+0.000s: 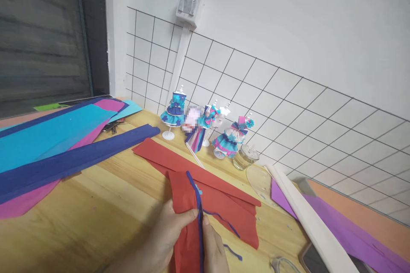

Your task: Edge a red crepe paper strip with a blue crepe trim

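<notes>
A red sheet of crepe-like paper [185, 192] stands lengthwise before me, a narrow dark blue paper strip [194, 185] running along its right edge. My left hand [165, 232] grips the red sheet, thumb pressed on its face near the blue edge. From the right, my right hand [214, 245] pinches the blue strip, fingers close together at the edge. A small dark shape sits between the two hands, too unclear to name. Behind the hands lies more folded red paper [221, 194], with a thin curled blue scrap [224, 219] on it.
Blue, turquoise and pink paper sheets [57, 132] cover the left side. Small dress forms in paper dresses [174, 111] stand at the back by a glass jar [245, 157] and a wire grid [278, 94]. A white roll [307, 215] and purple paper [349, 226] lie right.
</notes>
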A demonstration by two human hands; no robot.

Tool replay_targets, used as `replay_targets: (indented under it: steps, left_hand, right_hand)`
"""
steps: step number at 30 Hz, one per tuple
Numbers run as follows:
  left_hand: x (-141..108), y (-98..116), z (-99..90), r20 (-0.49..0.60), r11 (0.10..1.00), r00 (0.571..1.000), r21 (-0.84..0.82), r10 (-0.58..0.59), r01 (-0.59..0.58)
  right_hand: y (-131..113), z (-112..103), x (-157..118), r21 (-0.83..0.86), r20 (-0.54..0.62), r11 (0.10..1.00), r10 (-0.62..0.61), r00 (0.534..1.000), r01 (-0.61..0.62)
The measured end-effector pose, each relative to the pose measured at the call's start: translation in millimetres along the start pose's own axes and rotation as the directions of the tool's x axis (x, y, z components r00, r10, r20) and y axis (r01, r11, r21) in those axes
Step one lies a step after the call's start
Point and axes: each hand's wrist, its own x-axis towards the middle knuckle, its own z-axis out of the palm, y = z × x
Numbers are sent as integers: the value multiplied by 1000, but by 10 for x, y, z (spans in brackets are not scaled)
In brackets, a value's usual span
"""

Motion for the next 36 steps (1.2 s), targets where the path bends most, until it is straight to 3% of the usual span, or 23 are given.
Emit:
replay_targets:
  steps: [7, 18, 25, 36]
  left_hand:
    - [12, -5, -4, -5, 1000, 1000, 15, 20, -20]
    - [18, -10, -7, -7, 999, 999, 22, 34, -33]
    - [30, -40, -22, -18, 1000, 1000, 13, 14, -14]
    - [43, -68, -26, -43, 1000, 999, 9, 8, -8]
  right_hand:
    - [14, 35, 31, 37, 1, 998, 60, 998, -60]
    - [42, 39, 49, 37, 11, 998, 46, 999, -46]
    - [54, 58, 75, 15, 14, 993, 116, 993, -116]
    - [10, -12, 57, 130, 40, 976, 173, 984, -177]
